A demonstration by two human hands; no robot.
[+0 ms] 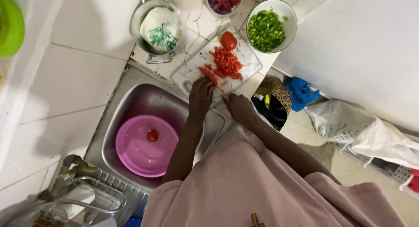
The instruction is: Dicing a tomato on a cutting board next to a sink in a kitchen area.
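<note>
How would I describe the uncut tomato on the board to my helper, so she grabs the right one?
Start at the white cutting board beside the steel sink. At its far end, beyond the pile of red diced pieces, sits the whole tomato. It is round and uncut, unlike the dice, and bigger than the tomato in the pink basin.

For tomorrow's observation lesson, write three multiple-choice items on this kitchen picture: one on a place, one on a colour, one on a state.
1. Where does the pink basin sit?
A. in the sink
B. on the floor
C. on the cutting board

2. What colour are the chopped pieces in the white bowl?
A. red
B. green
C. purple

3. How are the tomatoes on the board?
A. all whole
B. all diced
C. one piece uncut, the rest diced

Answers: 1 A, the steel sink surrounds it. 2 B, the bowl holds green bits. 3 C, a rounded piece lies beyond the red dice, where the left hand and right hand work.
</note>
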